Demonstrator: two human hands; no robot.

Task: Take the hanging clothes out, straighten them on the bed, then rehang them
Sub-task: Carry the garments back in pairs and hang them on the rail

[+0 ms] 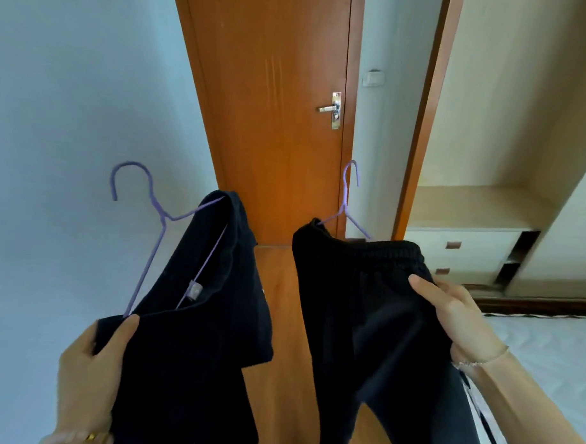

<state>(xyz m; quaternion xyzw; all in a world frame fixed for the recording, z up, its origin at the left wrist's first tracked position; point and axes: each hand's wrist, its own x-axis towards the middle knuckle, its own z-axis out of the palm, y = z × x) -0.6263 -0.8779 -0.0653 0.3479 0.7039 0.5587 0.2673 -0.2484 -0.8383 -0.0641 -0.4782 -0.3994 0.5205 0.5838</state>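
Taking-out seems done: the left hand (90,364) is gripping a black fabric top (195,324), the right hand (461,320) is gripping black elastic-waist trousers (358,307), both needing laying on the white bed (546,350) at lower right.

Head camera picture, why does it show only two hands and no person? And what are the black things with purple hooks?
The camera sits on the person's head and looks forward and down, so you see only what they see: their own two hands. There is no machine here. The left hand grips a black top that hangs on a purple hanger. The right hand grips the stretchy waist of black trousers, on a second purple hanger. Both are held up in the air, in front of a brown door. The white corner at the right is the bed, where the clothes are to be smoothed out.
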